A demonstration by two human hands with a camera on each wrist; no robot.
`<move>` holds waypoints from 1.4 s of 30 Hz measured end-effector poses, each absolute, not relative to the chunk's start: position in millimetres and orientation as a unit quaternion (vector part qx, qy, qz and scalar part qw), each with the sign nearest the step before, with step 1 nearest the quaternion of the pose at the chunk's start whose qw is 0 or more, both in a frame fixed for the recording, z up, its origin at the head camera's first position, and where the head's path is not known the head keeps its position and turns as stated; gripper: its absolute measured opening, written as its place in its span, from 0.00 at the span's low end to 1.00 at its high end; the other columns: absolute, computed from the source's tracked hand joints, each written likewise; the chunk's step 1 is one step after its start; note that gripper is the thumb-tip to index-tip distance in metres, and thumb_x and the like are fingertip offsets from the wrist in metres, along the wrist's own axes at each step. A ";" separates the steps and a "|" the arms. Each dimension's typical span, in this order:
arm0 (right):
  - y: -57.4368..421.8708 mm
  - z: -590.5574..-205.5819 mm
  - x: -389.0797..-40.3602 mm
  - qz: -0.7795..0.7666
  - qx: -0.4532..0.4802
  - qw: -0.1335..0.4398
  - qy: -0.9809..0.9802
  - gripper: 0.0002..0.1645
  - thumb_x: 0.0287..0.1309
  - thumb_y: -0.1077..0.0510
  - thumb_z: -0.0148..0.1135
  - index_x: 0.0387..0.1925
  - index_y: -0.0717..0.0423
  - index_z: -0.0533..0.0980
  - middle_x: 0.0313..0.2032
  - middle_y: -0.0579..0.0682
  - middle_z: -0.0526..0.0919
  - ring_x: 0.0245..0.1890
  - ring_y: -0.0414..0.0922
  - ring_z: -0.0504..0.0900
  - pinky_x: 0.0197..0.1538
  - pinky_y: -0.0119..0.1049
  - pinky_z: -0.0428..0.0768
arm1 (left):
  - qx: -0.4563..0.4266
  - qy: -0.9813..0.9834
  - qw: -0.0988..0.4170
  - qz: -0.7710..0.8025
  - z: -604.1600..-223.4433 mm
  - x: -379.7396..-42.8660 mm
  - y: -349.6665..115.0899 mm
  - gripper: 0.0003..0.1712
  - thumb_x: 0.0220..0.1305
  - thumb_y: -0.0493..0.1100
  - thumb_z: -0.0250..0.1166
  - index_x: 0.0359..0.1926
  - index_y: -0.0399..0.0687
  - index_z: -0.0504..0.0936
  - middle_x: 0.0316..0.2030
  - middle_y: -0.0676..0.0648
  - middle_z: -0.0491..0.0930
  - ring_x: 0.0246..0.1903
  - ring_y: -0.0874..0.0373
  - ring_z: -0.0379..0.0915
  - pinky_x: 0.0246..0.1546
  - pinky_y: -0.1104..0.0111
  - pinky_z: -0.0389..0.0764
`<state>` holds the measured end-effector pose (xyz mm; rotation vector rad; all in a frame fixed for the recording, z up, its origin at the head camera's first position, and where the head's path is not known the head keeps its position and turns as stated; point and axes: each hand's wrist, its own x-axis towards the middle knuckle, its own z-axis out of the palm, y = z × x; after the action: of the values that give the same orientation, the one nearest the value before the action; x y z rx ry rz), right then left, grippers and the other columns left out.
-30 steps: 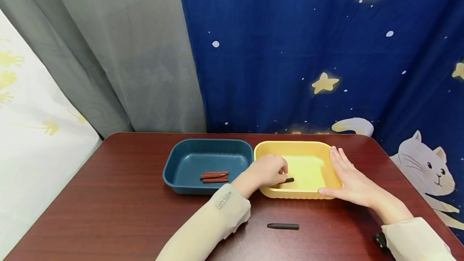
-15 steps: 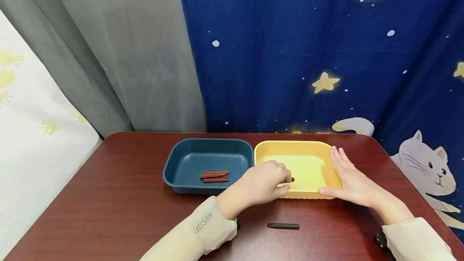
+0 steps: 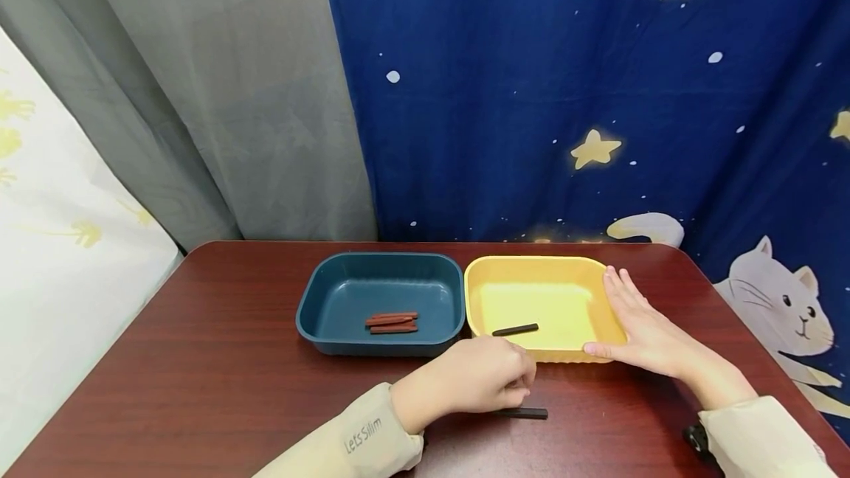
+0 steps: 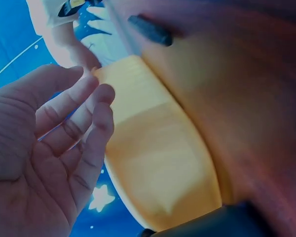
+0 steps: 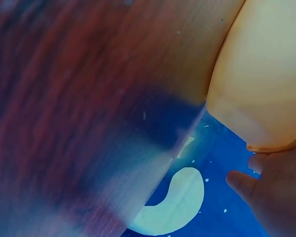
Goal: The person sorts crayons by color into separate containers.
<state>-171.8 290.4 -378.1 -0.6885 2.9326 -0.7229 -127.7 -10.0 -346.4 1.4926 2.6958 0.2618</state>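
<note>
My left hand (image 3: pixel 474 376) is just in front of the yellow tray (image 3: pixel 578 354), above a black crayon (image 3: pixel 531 413) on the table. In the left wrist view the fingers of my left hand (image 4: pixel 54 133) are loosely bent with nothing between them, and the black crayon (image 4: pixel 150 30) lies apart from them. A second black crayon (image 3: pixel 516 330) rests inside the yellow tray, near its front wall. My right hand (image 3: pixel 654 334) rests on the tray's right rim with fingers extended; in the right wrist view, part of the hand (image 5: pixel 278 190) shows beside the rim.
A dark blue tray (image 3: pixel 325 341) stands against the yellow one's left side, with several reddish-brown crayons (image 3: pixel 392 323) in it. Both trays sit near the back edge of the brown table (image 3: pixel 199 389). Curtains (image 3: pixel 478 94) hang behind.
My left hand has let go of the crayon in the yellow tray and moved out toward the front, over the crayon on the table. The right hand has stayed put.
</note>
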 end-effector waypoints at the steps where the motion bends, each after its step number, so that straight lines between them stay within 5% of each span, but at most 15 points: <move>1: 290.5 -377.9 -171.8 -0.233 -0.222 0.022 0.946 0.71 0.54 0.35 0.68 0.77 0.67 0.36 0.78 0.64 0.35 0.79 0.60 0.28 0.75 0.65 0.41 | 0.483 0.871 0.031 0.081 -347.6 -126.8 -10.0 0.08 0.65 0.45 0.65 0.27 0.58 0.79 0.24 0.62 0.73 0.24 0.73 0.65 0.23 0.82 0.64; 15: 290.3 -376.5 -170.4 -0.234 -0.224 0.019 0.946 0.71 0.54 0.36 0.69 0.77 0.68 0.37 0.78 0.65 0.35 0.79 0.60 0.28 0.77 0.60 0.36 | 0.480 0.874 0.069 0.035 -364.5 -124.3 0.0 0.14 0.57 0.47 0.72 0.21 0.58 0.75 0.21 0.61 0.70 0.22 0.70 0.64 0.19 0.78 0.63; 29: 288.3 -377.6 -170.7 -0.237 -0.225 0.020 0.945 0.71 0.54 0.36 0.69 0.77 0.68 0.37 0.78 0.65 0.35 0.79 0.60 0.27 0.76 0.65 0.39 | 0.463 0.876 0.133 0.034 -367.6 -129.4 2.9 0.07 0.55 0.49 0.75 0.33 0.60 0.83 0.27 0.63 0.78 0.25 0.71 0.69 0.24 0.78 0.69; 42: 290.1 -377.6 -173.2 -0.229 -0.225 0.017 0.947 0.71 0.53 0.36 0.69 0.76 0.69 0.37 0.78 0.66 0.36 0.78 0.61 0.27 0.70 0.74 0.46 | 0.473 0.874 0.106 0.023 -366.2 -127.6 4.2 0.20 0.51 0.42 0.72 0.16 0.57 0.67 0.16 0.59 0.59 0.19 0.67 0.55 0.16 0.76 0.58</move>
<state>-173.2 290.1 -377.6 -0.6992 2.9437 -0.7107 -127.6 4.2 -366.2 1.3935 2.5746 0.0683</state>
